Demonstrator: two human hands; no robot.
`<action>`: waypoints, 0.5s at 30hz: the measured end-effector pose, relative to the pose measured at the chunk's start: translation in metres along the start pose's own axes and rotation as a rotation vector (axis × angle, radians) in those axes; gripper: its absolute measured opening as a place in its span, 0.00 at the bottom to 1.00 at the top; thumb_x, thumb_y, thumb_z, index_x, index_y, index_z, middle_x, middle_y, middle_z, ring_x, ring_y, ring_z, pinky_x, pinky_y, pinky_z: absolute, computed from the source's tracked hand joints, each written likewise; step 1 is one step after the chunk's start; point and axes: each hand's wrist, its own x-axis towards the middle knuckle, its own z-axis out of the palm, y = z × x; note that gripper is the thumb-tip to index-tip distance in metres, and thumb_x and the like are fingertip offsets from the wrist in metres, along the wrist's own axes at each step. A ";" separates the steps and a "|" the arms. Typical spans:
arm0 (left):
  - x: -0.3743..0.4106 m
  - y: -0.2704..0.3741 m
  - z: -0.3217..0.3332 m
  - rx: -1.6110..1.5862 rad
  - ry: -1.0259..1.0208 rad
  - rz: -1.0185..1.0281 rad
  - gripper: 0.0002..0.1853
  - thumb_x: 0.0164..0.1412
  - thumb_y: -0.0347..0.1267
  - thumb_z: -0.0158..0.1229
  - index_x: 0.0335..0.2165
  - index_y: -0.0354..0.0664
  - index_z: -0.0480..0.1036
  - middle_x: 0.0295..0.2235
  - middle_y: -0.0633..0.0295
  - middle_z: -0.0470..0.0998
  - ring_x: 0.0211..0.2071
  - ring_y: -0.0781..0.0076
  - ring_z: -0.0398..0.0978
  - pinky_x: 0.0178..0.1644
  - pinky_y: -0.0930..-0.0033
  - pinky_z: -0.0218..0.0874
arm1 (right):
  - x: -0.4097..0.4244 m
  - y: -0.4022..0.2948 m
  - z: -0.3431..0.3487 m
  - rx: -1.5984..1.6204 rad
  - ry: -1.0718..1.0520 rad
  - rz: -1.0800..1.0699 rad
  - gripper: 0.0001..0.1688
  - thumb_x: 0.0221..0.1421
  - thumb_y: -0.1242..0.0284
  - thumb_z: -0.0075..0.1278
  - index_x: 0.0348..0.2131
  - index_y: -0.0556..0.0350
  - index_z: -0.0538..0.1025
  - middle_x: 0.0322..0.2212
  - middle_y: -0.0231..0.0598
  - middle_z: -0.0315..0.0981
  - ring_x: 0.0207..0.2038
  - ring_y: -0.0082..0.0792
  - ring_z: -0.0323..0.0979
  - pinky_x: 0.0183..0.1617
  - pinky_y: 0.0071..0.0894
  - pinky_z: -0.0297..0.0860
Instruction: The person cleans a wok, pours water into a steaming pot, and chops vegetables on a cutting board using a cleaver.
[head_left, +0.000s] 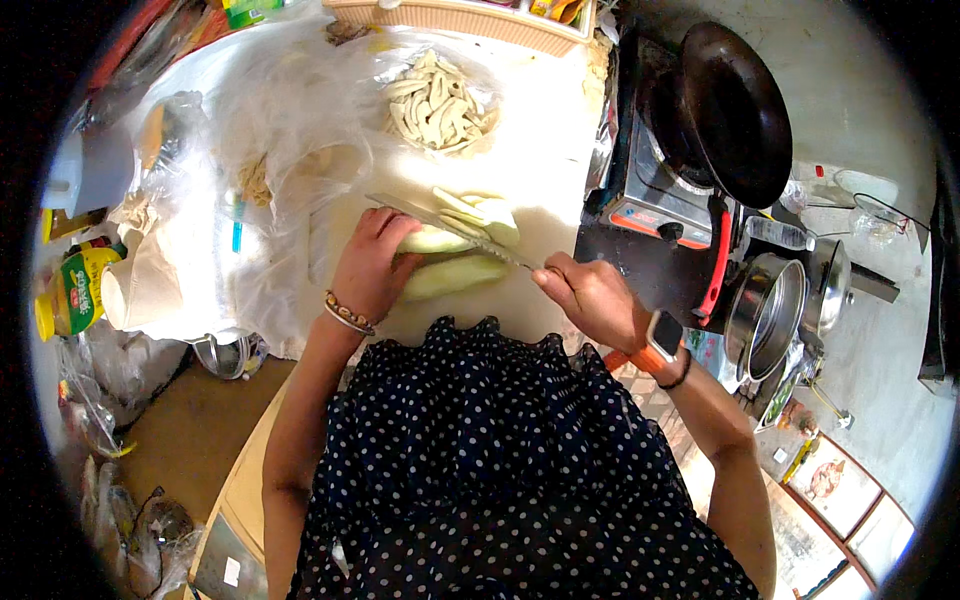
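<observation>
My right hand (589, 289) grips the handle of a kitchen knife (450, 225), its blade slanting up to the left across a pale green, peeled vegetable (435, 240). Against that piece rest the fingers of my left hand (382, 251), close to the blade. Cut slices (495, 221) lie just beyond the blade. A second long pale green piece (457, 277) lies nearer my body, partly behind my left fingers. Farther back, a clear plastic bag (487, 82) holds a heap of pale, curved strips (439, 109).
Right of the table, a dark wok (735, 112) with a red handle tilts on a portable gas stove (660, 202). Steel pots (765, 315) stand nearer. Plastic wrap (262, 127), paper cups (131, 296) and a yellow-capped bottle (79, 292) are at left. A ribbed tray (480, 22) borders the back.
</observation>
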 end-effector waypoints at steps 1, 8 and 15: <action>-0.001 0.000 0.000 -0.012 -0.011 -0.017 0.19 0.37 0.21 0.58 0.33 0.39 0.66 0.35 0.55 0.68 0.38 0.55 0.65 0.43 0.63 0.60 | 0.002 -0.001 0.000 0.013 -0.007 0.012 0.19 0.58 0.60 0.38 0.30 0.59 0.68 0.15 0.52 0.66 0.20 0.51 0.68 0.24 0.42 0.63; -0.010 0.003 0.002 -0.068 0.037 -0.093 0.20 0.36 0.20 0.58 0.34 0.40 0.67 0.37 0.56 0.67 0.39 0.57 0.65 0.43 0.65 0.60 | 0.004 -0.004 -0.001 -0.020 -0.054 0.027 0.16 0.57 0.64 0.39 0.30 0.61 0.69 0.17 0.50 0.67 0.20 0.48 0.69 0.25 0.38 0.63; -0.009 0.003 0.001 -0.075 0.089 -0.055 0.20 0.37 0.19 0.58 0.35 0.41 0.67 0.37 0.55 0.66 0.39 0.57 0.66 0.42 0.66 0.62 | 0.005 -0.001 0.005 0.051 0.012 -0.059 0.19 0.57 0.59 0.38 0.28 0.58 0.68 0.15 0.54 0.67 0.21 0.56 0.68 0.23 0.48 0.63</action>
